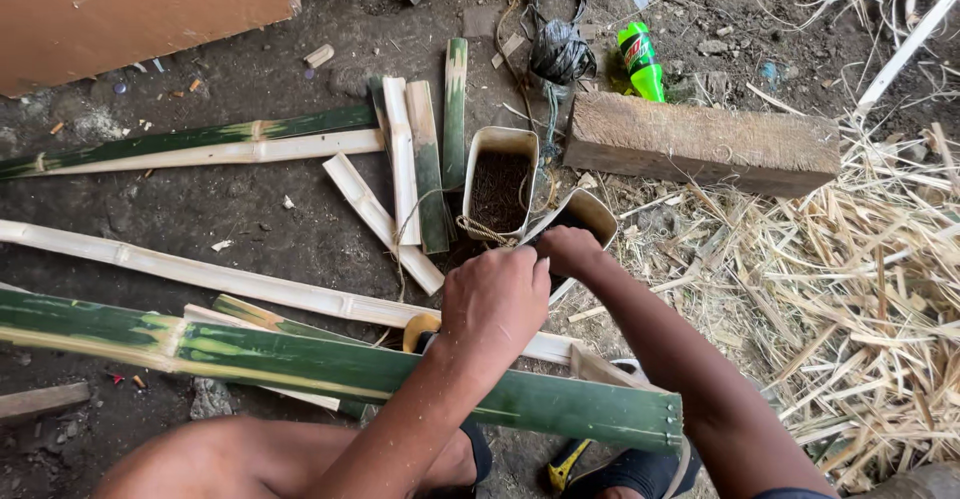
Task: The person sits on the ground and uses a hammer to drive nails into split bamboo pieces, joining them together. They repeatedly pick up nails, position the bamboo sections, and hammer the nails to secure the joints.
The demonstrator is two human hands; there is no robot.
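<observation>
Two hands meet just below the pair of cut containers on the dirt floor. Left hand (497,299) is curled into a loose fist, knuckles up, fingers folded over something I can't see. Right hand (567,249) is closed too, tucked against the rim of the tilted container (583,211), apparently pinching the twine (482,230) that loops there, though the grip itself is hidden behind the left hand.

How far along? Several split bamboo slats (418,159) already lie cut and loose beside the upright container (500,174), which is filled with dark stuff. Long split poles (190,144) lie farther left. A thick green bamboo pole (330,364) rests whole across the person's lap, unsplit as far as I can judge, so that piece looks untouched. The tying or binding near the containers seems to be in hand, not finished: the twine hangs slack.

Hard to make out: a yellow-handled tool (562,464) peeks from under the pole, mostly covered. Something round and tan (420,329) sits under the left wrist, unclear what. A wooden block (705,144), green bottle (640,59) and straw (850,299) sit to the right.
</observation>
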